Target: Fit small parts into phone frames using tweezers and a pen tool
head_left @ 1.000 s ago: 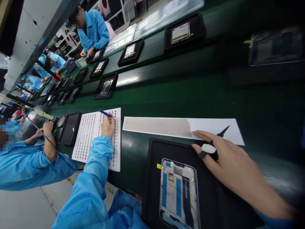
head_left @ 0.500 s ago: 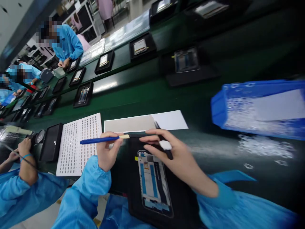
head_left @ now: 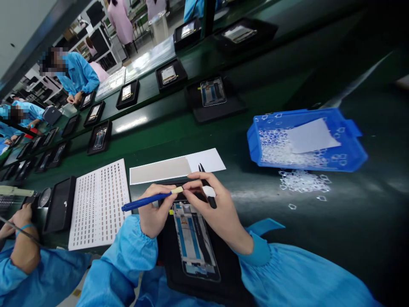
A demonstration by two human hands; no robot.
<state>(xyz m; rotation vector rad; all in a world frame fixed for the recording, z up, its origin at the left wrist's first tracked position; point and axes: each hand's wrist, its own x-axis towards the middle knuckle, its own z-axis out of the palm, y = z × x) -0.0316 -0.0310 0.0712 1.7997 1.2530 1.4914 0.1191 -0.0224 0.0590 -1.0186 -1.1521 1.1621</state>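
Note:
My left hand point(head_left: 153, 217) is closed round a blue pen-like tool point(head_left: 143, 202) with a pale yellow tip, held nearly level. My right hand point(head_left: 223, 213) holds black tweezers point(head_left: 202, 168) with a white wrap, their points facing away from me. Its thumb and finger meet at the pale tip; whether they pinch something small there I cannot tell. Below both hands a phone frame point(head_left: 191, 238) with blue strips and a yellow tab lies in a black tray point(head_left: 174, 277). My hands hide part of its upper end.
A white sheet with rows of small dark pieces point(head_left: 99, 204) lies left, beside a black tray point(head_left: 57, 204). Ahead is a white strip point(head_left: 207, 160). On the right stand a blue bin point(head_left: 351, 145) and loose clear pieces point(head_left: 303, 181). Co-workers sit along the left.
My hands have come together: the right fingers now meet the pale tip of the blue tool, where before there was a gap. The view has shifted, showing more of the blue bin.

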